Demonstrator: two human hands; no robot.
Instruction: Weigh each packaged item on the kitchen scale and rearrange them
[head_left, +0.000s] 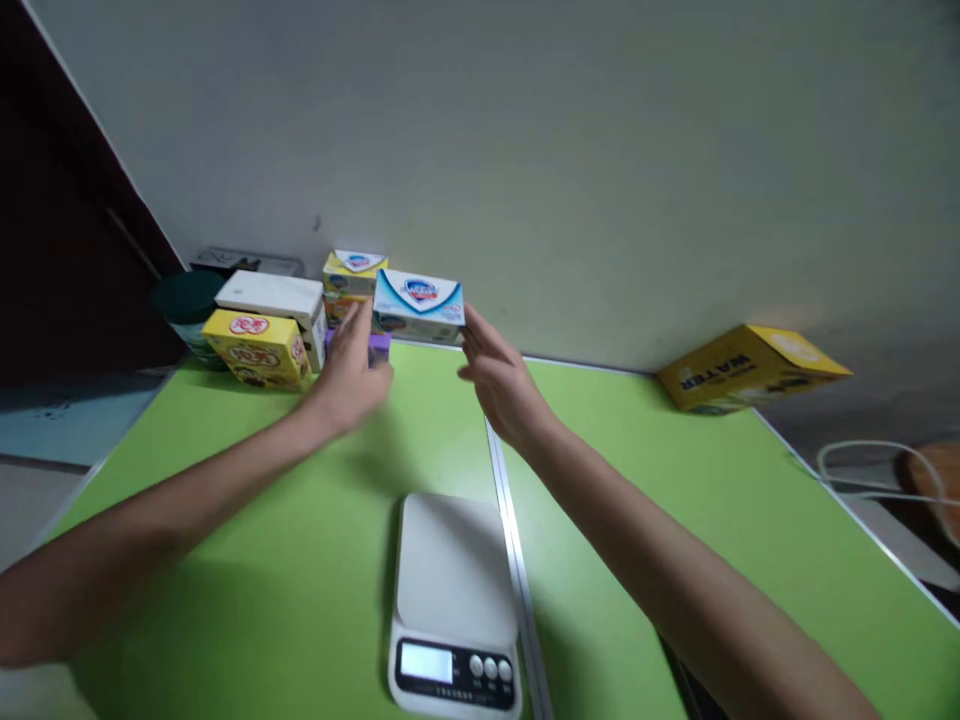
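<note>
A white and blue soap box [420, 293] is held between my two hands at the back of the table, near the wall. My left hand [352, 365] is at its left end, slightly blurred, with the thumb pointing right. Against the right end of the box, the fingers of my right hand [502, 380] are pressed. Just left of the soap box stand stacked yellow soap boxes [356, 268], and a purple box [380, 347] is partly hidden behind my left hand. Nearer to me lies a white kitchen scale [457, 570] with a lit display.
At the back left are a yellow carton [259, 350], a white box [270, 293] and a dark green-lidded container [191, 300]. A yellow box marked WATER [739, 370] sits tilted at the right back edge. A metal seam [510, 520] crosses the green table [262, 560].
</note>
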